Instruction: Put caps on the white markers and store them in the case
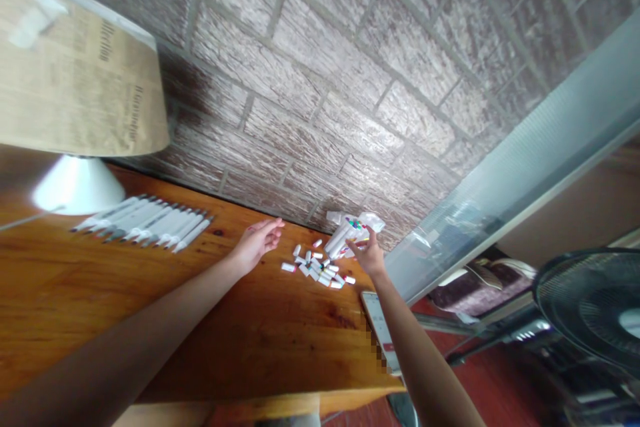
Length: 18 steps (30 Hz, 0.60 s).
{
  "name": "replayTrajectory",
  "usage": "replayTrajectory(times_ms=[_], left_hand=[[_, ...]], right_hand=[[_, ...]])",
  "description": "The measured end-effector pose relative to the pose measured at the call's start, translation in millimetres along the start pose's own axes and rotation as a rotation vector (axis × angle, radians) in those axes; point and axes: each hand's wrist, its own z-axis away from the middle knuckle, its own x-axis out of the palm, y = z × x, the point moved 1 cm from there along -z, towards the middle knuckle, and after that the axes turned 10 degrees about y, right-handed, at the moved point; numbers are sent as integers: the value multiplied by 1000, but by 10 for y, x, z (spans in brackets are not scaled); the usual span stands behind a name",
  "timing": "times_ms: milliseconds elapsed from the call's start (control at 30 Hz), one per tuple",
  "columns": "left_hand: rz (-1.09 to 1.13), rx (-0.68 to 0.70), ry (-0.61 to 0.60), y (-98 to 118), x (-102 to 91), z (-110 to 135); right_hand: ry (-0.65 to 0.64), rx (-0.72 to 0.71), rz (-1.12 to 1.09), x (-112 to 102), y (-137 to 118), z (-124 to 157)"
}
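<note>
L hand (257, 248): nothing held, fingers loosely bent, L of marker caps (324, 273) scattered on wooden tabletop (270, 340). R hand (371, 255): thumb & fingers spread, at R side of marker bundle (337, 240); contact unclear. Bundle loc.: just behind caps, nr. brick wall (280, 127). Marker row (145, 222): far L, beside lamp base (77, 187). Phone (381, 327): nr. R forearm.

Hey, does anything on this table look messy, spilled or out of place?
Only the short white cylindrical caps look untidy: they lie jumbled at odd angles on the brown wooden table, while the slim white marker pens at the left lie in a neat row. I see no spill or damage.
</note>
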Motion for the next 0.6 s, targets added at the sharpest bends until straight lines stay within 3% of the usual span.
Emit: replayTrajectory(times_ms=[233,433,533,600], left_hand=[[13,4,7,28,-20,6],[-2,-4,10,-18,-39,-65],[-13,-2,14,-43,-51,-91],[-22,-3,15,-46,-52,-88]], right_hand=[[62,-41,30,187,-148,-9],[152,-81,46,197,-195,132],[113,-236,160,185,-330,242],[-45,-444,295,224,-493,279]])
